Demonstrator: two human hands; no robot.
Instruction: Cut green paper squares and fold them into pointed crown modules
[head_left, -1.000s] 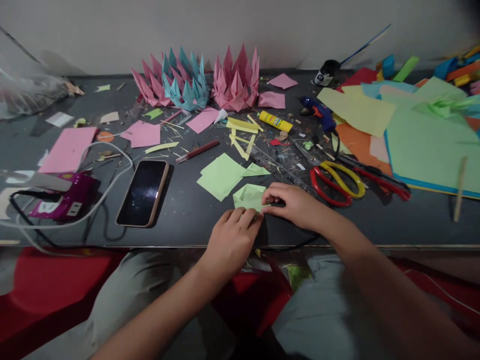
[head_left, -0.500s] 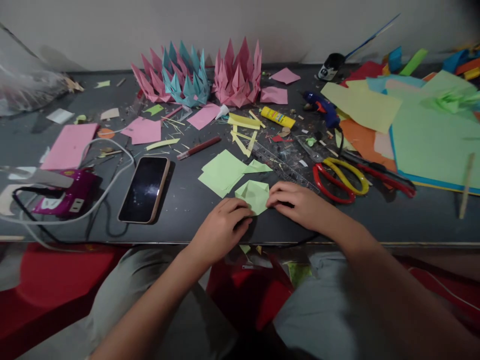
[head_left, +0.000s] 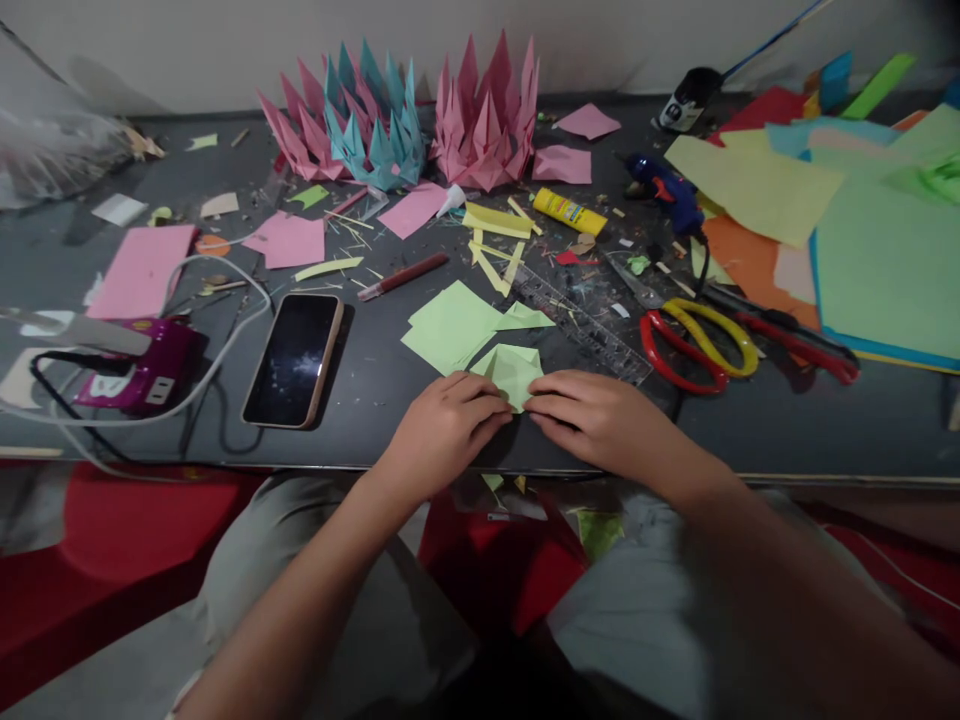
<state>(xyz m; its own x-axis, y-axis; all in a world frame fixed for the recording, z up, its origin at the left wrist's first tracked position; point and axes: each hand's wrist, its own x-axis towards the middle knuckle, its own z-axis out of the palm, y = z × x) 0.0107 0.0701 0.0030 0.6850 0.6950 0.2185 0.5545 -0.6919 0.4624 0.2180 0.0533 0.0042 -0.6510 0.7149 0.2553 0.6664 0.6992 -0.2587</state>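
Observation:
A small folded piece of light green paper [head_left: 511, 368] lies near the front edge of the dark table [head_left: 787, 430]. My left hand [head_left: 444, 428] has its fingers curled and pinches the paper's lower left corner. From the right, my right hand [head_left: 592, 416] presses its fingertips onto the paper's lower edge. The two hands' fingertips almost meet at the fold. Just behind lies a stack of green paper squares [head_left: 450, 328].
A phone [head_left: 294, 358] lies left of my hands, beside a purple device [head_left: 142, 375] with cables. Red and yellow scissors [head_left: 701, 340], a ruler [head_left: 581, 322], a glue stick [head_left: 568, 212] and a glue gun [head_left: 671, 192] sit to the right. Coloured sheets [head_left: 877, 260] fill the far right. Pink and blue paper crowns [head_left: 420, 130] stand at the back.
Both hands have drawn closer together over the green paper's lower edge. The camera has tilted, so the table sits higher in the picture.

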